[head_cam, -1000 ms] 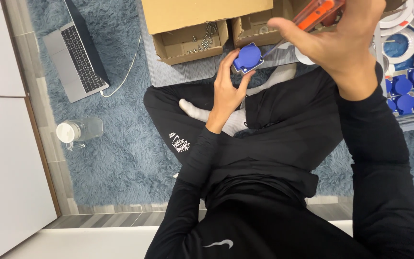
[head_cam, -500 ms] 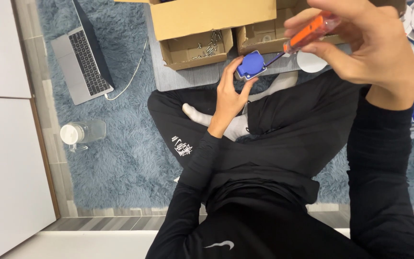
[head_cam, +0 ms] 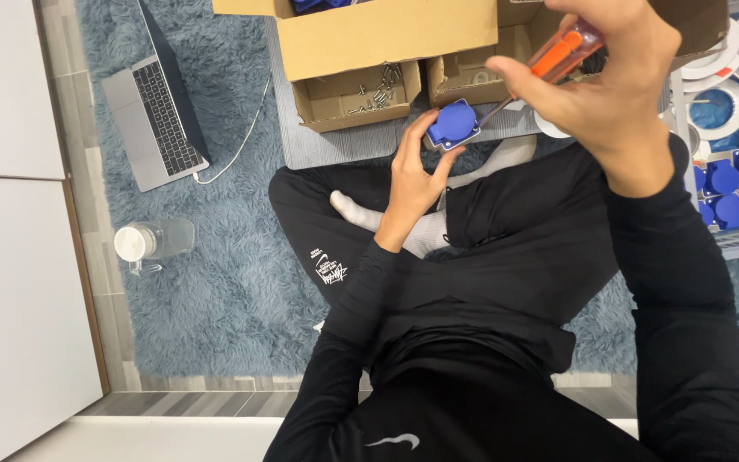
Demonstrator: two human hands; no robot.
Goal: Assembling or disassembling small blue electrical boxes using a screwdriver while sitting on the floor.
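I sit cross-legged on a blue shaggy rug. My left hand (head_cam: 412, 175) grips a small blue socket housing (head_cam: 453, 124), held up in front of my knees. My right hand (head_cam: 600, 81) is closed around a screwdriver with an orange handle (head_cam: 562, 51). Its metal shaft slants down to the left, and the tip meets the right side of the blue housing.
An open cardboard box with loose screws (head_cam: 357, 94) and a second box (head_cam: 472, 77) stand ahead on a grey mat. A laptop (head_cam: 156, 115) and a clear bottle (head_cam: 151, 241) lie at the left. Several blue housings (head_cam: 733, 192) and white rings (head_cam: 729, 94) sit at the right.
My right hand has swung the screwdriver down and left, bringing its tip to the blue housing. The left hand kept its hold with little movement.
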